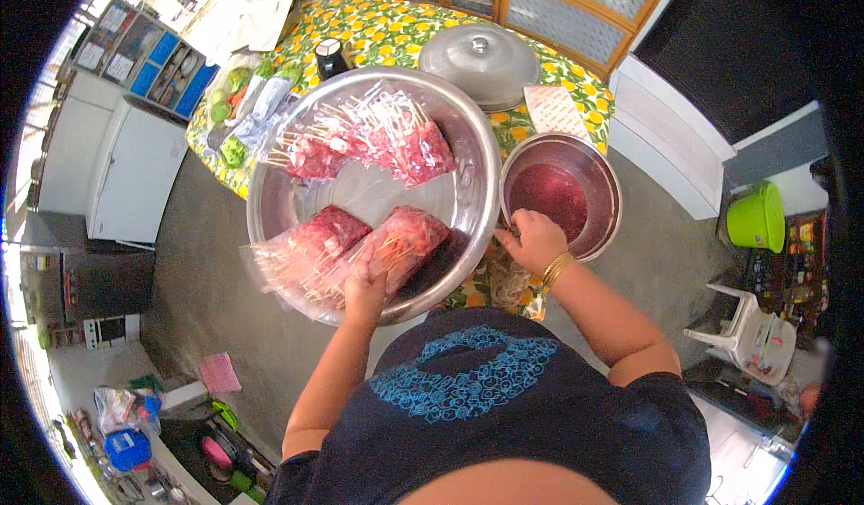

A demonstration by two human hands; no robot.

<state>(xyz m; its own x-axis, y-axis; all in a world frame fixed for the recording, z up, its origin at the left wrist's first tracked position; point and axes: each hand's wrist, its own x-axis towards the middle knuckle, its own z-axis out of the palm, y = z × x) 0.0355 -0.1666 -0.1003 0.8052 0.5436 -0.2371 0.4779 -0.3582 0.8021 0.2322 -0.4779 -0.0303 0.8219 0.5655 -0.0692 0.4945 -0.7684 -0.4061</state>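
Note:
A big steel basin [468,154] sits on the table's near edge. Inside lie clear plastic bags of raw red meat on thin wooden skewers. My left hand [367,282] grips the nearest bag of skewered meat [400,239] at the basin's front rim. Another bag [310,239] lies beside it to the left, and more bags [378,136] rest at the back. My right hand [533,238] touches the near rim of a smaller steel bowl [605,176] of dark red liquid, fingers curled; a gold bangle is on the wrist.
The table wears a yellow floral cloth [396,32]. A steel domed lid [481,59], a dark jar [329,55] and bagged greens [238,100] lie on it. A green bucket [758,219] and white plastic stool [751,329] stand to the right; white cabinets are to the left.

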